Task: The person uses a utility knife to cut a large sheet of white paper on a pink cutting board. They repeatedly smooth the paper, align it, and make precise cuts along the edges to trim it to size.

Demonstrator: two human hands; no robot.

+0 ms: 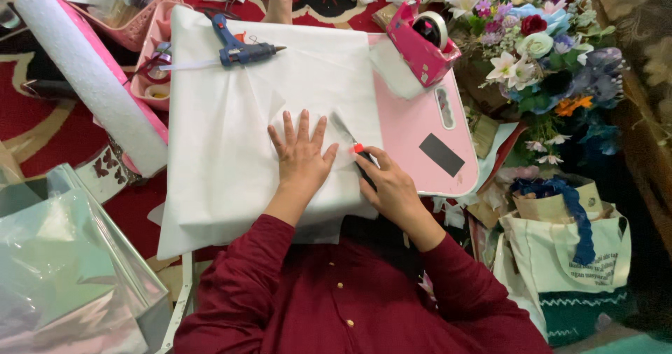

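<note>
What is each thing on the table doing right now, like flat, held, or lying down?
Left hand: flat, fingers spread, pressing the white sheet.
Right hand: closed around the cutter.
Cutter: held, blade out, tip on the sheet.
White sheet: spread over the pink table, creased.
Glue gun: lying on its side on the sheet, unheld.
Tape dispenser: holding a tape roll.
Foam roll: rolled up, lying beside the table.

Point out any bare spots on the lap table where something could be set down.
Two patches. The white sheet is bare between the glue gun and the left hand, down to its near-left corner. The pink tabletop is bare between the sheet's edge and the black rectangle. Crowded: the pink tape dispenser, the flowers, and the cutter in the right hand.
</note>
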